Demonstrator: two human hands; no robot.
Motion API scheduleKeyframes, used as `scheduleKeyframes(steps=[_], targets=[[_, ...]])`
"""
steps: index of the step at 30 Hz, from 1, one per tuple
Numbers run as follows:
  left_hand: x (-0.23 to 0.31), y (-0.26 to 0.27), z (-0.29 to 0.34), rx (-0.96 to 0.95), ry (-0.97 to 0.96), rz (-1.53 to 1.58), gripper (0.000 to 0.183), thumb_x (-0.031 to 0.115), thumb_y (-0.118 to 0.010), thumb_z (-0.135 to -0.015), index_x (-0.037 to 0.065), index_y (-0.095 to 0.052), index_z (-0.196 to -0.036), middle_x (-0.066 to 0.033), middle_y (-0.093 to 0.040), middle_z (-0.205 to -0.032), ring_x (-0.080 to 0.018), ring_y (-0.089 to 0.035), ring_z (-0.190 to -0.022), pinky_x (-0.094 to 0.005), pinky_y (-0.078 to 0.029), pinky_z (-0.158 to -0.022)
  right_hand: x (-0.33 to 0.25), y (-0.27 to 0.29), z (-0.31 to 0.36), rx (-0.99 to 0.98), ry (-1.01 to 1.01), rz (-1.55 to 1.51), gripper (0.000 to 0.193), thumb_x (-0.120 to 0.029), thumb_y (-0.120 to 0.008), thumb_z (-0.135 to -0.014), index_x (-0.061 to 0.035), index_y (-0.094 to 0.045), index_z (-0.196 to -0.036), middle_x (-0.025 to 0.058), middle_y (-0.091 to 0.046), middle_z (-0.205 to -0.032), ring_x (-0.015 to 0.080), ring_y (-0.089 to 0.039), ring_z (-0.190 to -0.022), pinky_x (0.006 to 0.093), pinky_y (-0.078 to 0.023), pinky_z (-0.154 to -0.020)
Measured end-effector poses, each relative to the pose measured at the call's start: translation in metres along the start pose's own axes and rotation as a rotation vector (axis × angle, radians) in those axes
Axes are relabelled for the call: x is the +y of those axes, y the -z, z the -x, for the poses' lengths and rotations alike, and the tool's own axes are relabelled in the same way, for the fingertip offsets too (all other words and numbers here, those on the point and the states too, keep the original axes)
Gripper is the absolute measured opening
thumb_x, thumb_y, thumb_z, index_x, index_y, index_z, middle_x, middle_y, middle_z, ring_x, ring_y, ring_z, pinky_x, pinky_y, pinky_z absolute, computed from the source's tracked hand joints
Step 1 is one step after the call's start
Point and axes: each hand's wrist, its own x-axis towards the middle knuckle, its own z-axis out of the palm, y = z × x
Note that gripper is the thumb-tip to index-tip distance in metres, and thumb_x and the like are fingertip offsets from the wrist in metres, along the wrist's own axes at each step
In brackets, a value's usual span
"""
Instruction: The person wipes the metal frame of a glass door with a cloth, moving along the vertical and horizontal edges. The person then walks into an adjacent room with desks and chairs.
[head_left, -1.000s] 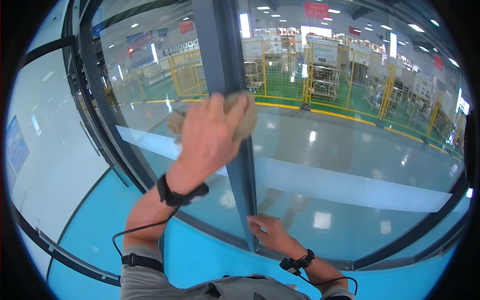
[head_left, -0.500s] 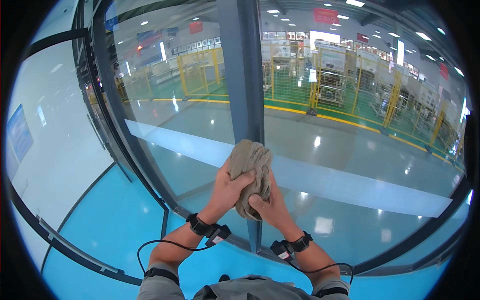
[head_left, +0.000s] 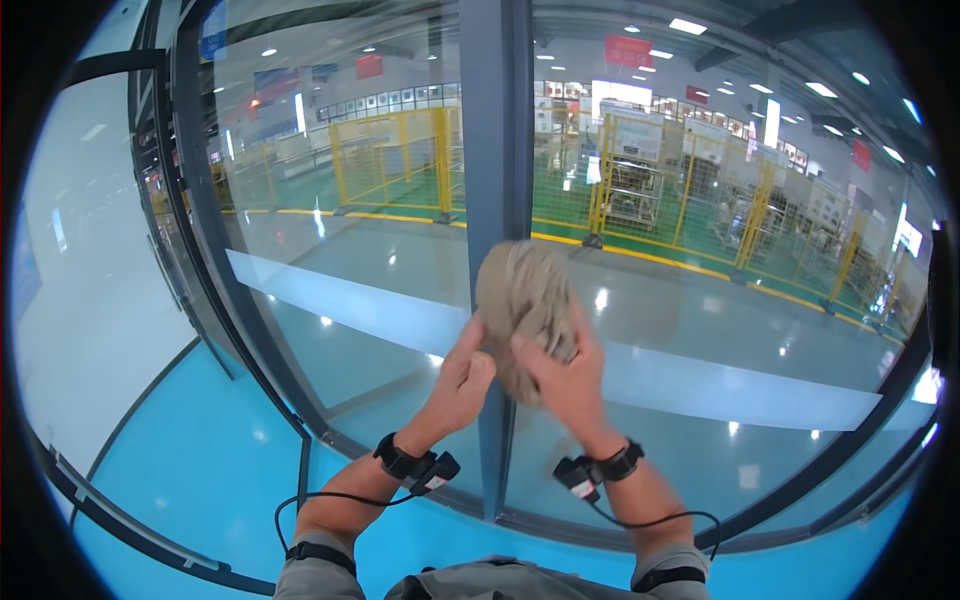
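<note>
Here, at upper left, a small blue rectangular sign (head_left: 212,42) sits above the glass (head_left: 340,250), and farther right red rectangular signs (head_left: 627,50) hang from the ceiling beyond it. Your left hand (head_left: 462,375) reaches up beside the grey mullion (head_left: 495,150), fingers curled at the lower edge of the cloth (head_left: 522,300). That cloth is beige, soft and crumpled into a rounded wad, pressed in front of the mullion. Your right hand (head_left: 565,375) grips it from below, fingers closed on its folds. Both hands sit close together. Yellow mesh fences (head_left: 700,215) stand behind the smooth pane.
</note>
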Motion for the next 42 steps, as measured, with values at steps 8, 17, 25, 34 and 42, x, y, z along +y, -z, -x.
scheduleKeyframes(steps=[8,17,25,34,42], targets=[[-0.029,0.016,0.012,0.104,0.077,-0.372,0.058,0.008,-0.076,-0.089,0.003,-0.053,-0.142,-0.0096,-0.058,-0.127,-0.0189,-0.061,-0.11,-0.0312,-0.057,-0.086,-0.098,0.016,-0.156,0.194,0.512,0.349,0.077,-0.019,-0.081,-0.081,0.003,-0.048,-0.147,0.0198,-0.066,-0.13,0.0246,-0.066,-0.117,0.037,-0.051,-0.101],[-0.058,0.015,0.012,0.235,0.226,-0.316,0.034,0.005,-0.075,-0.09,0.003,-0.055,-0.117,-0.0068,-0.062,-0.111,-0.0163,-0.065,-0.097,-0.0296,-0.057,-0.079,-0.043,-0.018,-0.156,0.239,0.51,0.717,0.077,-0.032,-0.077,-0.079,-0.0032,-0.051,-0.146,0.0218,-0.062,-0.114,0.0405,-0.064,-0.105,0.0469,-0.052,-0.088],[-0.078,0.007,0.009,0.326,0.243,-0.322,0.036,0.005,-0.075,-0.091,0.001,-0.056,-0.121,-0.0057,-0.067,-0.104,-0.0136,-0.066,-0.09,-0.0281,-0.058,-0.073,0.01,0.005,-0.082,0.079,0.374,0.797,0.078,-0.025,-0.079,-0.076,-0.005,-0.05,-0.146,0.0206,-0.059,-0.113,0.0423,-0.064,-0.098,0.0467,-0.054,-0.083],[-0.11,0.014,0.034,0.235,0.205,-0.391,0.045,0.01,-0.076,-0.092,-0.004,-0.062,-0.132,-0.0171,-0.071,-0.109,-0.0205,-0.071,-0.092,-0.0293,-0.058,-0.07,0.082,0.025,0.015,-0.095,0.07,0.876,0.075,-0.024,-0.082,-0.075,-0.0051,-0.051,-0.141,0.0187,-0.058,-0.116,0.0414,-0.064,-0.1,0.0456,-0.055,-0.08],[-0.112,0.0,0.061,0.172,0.384,-0.377,0.033,0.011,-0.069,-0.098,0.0,-0.065,-0.129,-0.0113,-0.074,-0.108,-0.0157,-0.07,-0.094,-0.0291,-0.058,-0.073,0.156,0.04,0.092,-0.138,0.036,0.902,0.074,-0.022,-0.082,-0.074,-0.0056,-0.053,-0.139,0.0163,-0.059,-0.117,0.0393,-0.066,-0.097,0.0458,-0.056,-0.078]])
